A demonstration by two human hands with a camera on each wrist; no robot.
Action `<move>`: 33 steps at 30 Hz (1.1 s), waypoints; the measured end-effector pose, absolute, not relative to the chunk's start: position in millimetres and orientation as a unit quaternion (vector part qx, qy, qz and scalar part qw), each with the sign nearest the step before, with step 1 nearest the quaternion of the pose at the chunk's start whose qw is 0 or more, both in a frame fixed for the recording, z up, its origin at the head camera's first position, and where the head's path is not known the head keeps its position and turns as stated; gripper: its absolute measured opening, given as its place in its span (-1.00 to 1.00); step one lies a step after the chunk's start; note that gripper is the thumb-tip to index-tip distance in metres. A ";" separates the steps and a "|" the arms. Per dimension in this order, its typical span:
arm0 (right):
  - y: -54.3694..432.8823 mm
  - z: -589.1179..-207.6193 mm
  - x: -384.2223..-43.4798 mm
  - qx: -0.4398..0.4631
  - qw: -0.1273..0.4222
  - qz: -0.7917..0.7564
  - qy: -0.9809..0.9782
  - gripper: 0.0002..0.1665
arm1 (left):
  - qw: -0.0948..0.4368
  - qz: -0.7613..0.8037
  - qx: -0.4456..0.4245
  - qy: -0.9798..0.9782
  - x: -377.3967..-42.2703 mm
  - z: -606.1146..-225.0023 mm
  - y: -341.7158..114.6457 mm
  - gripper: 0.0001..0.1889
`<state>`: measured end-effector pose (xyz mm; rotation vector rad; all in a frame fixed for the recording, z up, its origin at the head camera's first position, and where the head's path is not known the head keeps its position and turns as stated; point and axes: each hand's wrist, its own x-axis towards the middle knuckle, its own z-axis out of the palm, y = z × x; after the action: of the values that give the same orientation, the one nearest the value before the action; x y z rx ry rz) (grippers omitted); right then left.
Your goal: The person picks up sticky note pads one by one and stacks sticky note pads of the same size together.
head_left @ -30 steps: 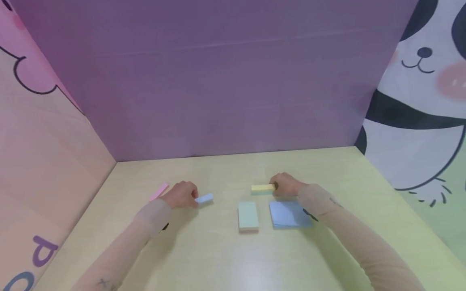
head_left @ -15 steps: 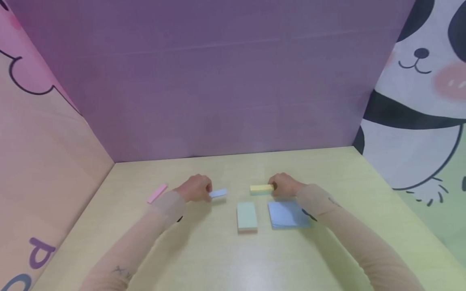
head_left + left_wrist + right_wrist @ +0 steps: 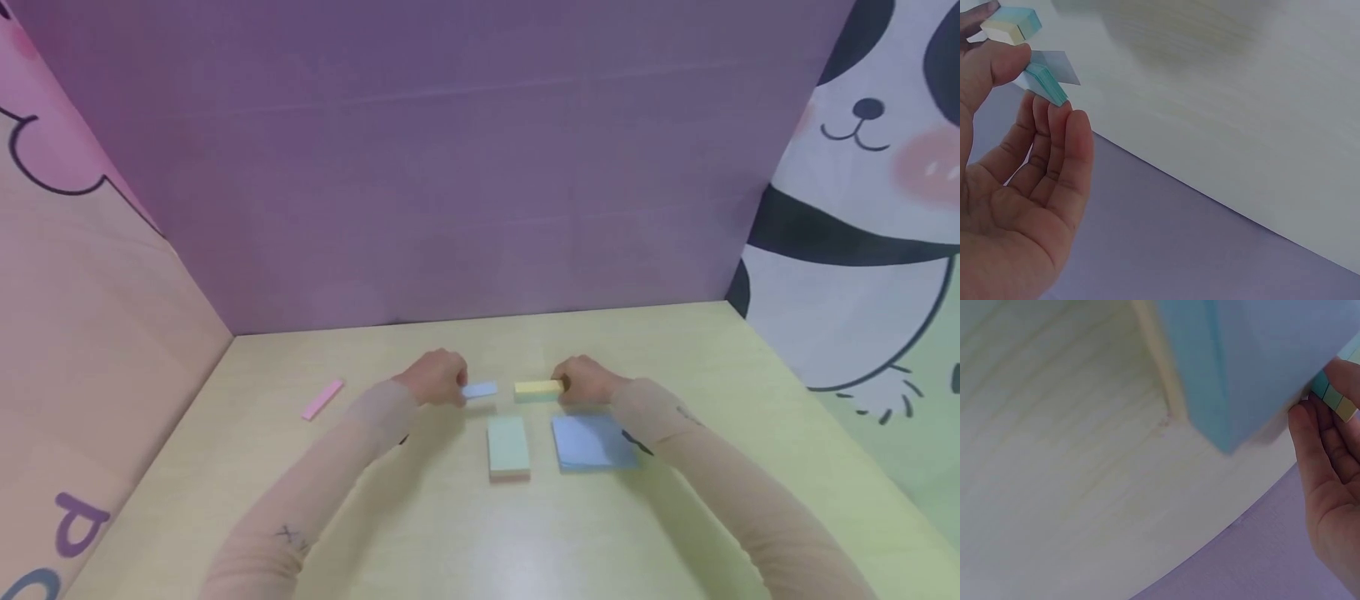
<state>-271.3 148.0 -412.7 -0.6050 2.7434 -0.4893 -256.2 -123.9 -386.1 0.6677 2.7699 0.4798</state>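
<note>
My left hand pinches a thin blue sticky-note pad between thumb and fingers. In the left wrist view this pad shows a teal layered edge, and a bluish sheet sticks out beside it. My right hand grips one end of a narrow sticky-note stack, yellow on top and teal below. Its layered end shows teal, green and yellow in the right wrist view. A small gap separates the held pad from the stack.
A pale green sticky-note pad and a wide blue sticky-note pad lie nearer on the wooden table. At left lies a pink strip pad. A purple wall stands behind the table.
My left hand has carried the blue sticky-note pad rightward and slightly farther back, close to the yellow-topped stack. The right hand has stayed almost in place.
</note>
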 end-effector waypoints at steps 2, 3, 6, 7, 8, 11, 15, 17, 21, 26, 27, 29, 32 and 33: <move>148.0 -413.3 -271.3 -0.208 0.146 -0.171 0.952 -0.71 | 0.132 0.167 0.228 0.950 -258.5 -384.9 -118.6 -0.87; 148.0 -413.8 -271.5 -0.211 0.146 -0.171 0.951 -0.72 | 0.135 0.166 0.227 0.950 -259.6 -384.5 -116.2 -0.87; 147.5 -414.7 -271.6 -0.210 0.146 -0.171 0.951 -0.72 | 0.140 0.161 0.228 0.950 -262.5 -383.1 -109.2 -0.87; 147.3 -414.8 -271.5 -0.210 0.146 -0.171 0.952 -0.72 | 0.140 0.159 0.229 0.950 -263.2 -382.4 -107.2 -0.86; 146.9 -414.9 -271.4 -0.209 0.146 -0.170 0.952 -0.72 | 0.140 0.155 0.231 0.950 -263.8 -381.7 -105.3 -0.86; 145.2 -413.8 -270.3 -0.202 0.149 -0.174 0.952 -0.72 | 0.138 0.147 0.234 0.951 -265.6 -379.4 -99.9 -0.86; 145.1 -412.3 -269.2 -0.205 0.147 -0.174 0.952 -0.72 | 0.132 0.137 0.245 0.951 -268.0 -377.3 -92.6 -0.87; 146.0 -412.4 -269.3 -0.210 0.143 -0.174 0.951 -0.73 | 0.132 0.135 0.251 0.949 -268.6 -376.6 -88.6 -0.87; 147.1 -413.4 -269.9 -0.211 0.139 -0.176 0.951 -0.75 | 0.131 0.136 0.260 0.947 -269.8 -376.7 -79.6 -0.88; 146.5 -414.6 -270.0 -0.210 0.137 -0.172 0.953 -0.73 | 0.126 0.133 0.265 0.947 -271.5 -379.3 -68.5 -0.87; 146.5 -414.3 -269.9 -0.209 0.137 -0.172 0.953 -0.73 | 0.125 0.133 0.266 0.946 -272.0 -380.1 -66.2 -0.87; 146.9 -413.8 -270.2 -0.214 0.132 -0.168 0.953 -0.73 | 0.122 0.132 0.269 0.946 -272.9 -381.7 -61.8 -0.87; 146.8 -413.2 -270.6 -0.213 0.132 -0.171 0.953 -0.72 | 0.122 0.133 0.267 0.947 -273.0 -383.0 -56.1 -0.86; 146.8 -413.0 -270.5 -0.213 0.133 -0.172 0.953 -0.72 | 0.122 0.132 0.266 0.947 -272.5 -383.0 -54.6 -0.87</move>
<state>-270.5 146.8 -413.0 -0.6184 2.7640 -0.4977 -272.5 -54.6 -383.0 0.7776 2.7640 0.3851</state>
